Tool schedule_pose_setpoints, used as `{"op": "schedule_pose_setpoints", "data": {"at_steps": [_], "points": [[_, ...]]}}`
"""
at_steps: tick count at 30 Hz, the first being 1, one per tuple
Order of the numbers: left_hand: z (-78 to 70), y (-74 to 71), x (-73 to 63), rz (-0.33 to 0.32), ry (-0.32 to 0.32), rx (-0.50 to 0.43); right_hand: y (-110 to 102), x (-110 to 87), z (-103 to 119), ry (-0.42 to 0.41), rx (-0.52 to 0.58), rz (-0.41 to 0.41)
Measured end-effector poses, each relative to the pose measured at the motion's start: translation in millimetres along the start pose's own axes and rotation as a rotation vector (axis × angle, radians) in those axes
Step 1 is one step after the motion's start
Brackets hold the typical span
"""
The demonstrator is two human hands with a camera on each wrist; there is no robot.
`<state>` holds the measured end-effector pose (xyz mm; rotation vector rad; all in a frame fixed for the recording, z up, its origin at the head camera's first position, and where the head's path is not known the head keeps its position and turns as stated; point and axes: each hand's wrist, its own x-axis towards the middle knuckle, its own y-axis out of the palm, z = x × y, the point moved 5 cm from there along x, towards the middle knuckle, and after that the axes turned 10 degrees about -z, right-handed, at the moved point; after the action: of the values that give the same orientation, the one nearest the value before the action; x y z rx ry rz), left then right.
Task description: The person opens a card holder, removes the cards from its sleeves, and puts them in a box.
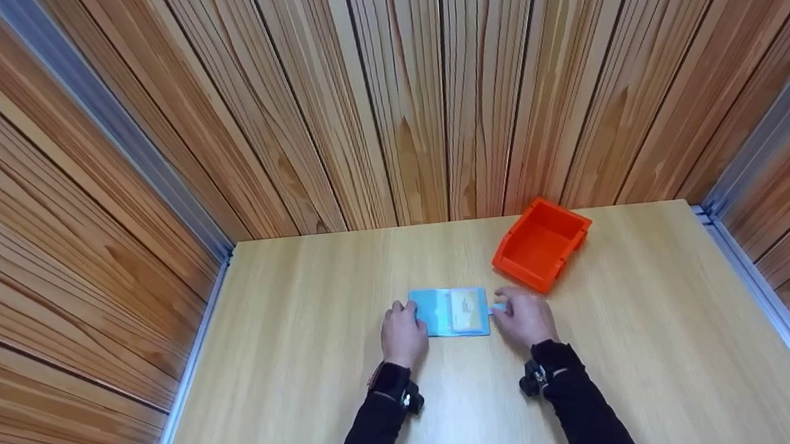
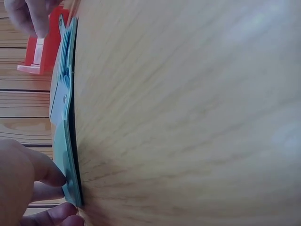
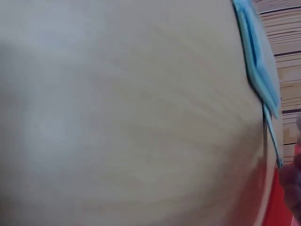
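A light blue card wallet [image 1: 435, 311] lies opened out flat on the table, a pale card-like insert [image 1: 465, 309] behind the clear pocket on its right half. At its left edge, my left hand [image 1: 405, 335] pinches the cover between thumb and fingers, seen close up in the left wrist view. From the right edge sticks out a narrow blue snap strap [image 3: 270, 129]. My right hand [image 1: 529, 319] pinches the end of that strap with its fingertips. The stacked sleeves [image 2: 66, 59] of the wallet show edge-on in the left wrist view.
Just beyond my right hand stands an orange-red plastic bin [image 1: 540, 245], tilted at an angle near the back wall. Wood-plank panels [image 1: 398, 93] rise behind and on both sides of the table [image 1: 294, 374]. Metal rails [image 1: 186, 369] run along the table's sides.
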<state>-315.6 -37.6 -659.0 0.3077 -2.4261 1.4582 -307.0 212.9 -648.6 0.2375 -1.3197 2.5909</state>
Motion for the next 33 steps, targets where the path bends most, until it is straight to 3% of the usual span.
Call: {"op": "schedule_pose_setpoints", "data": {"at_steps": [5,8,15,33], "points": [[-2.2,-2.7,0.6,-0.02,0.014,0.003,7,0.5,5,-0.132,-0.064,0.152],[-2.1,-3.2,0.6,-0.018,0.018,0.013,10,1.5,4,-0.162,-0.114,0.2],[-1.1,-3.1,-0.2,-0.004,0.012,0.041,15,3.2,1,-0.157,-0.172,0.288],[-0.1,-3.2,0.2,-0.032,0.028,0.013,27,6.5,1,-0.133,-0.217,0.376]]}}
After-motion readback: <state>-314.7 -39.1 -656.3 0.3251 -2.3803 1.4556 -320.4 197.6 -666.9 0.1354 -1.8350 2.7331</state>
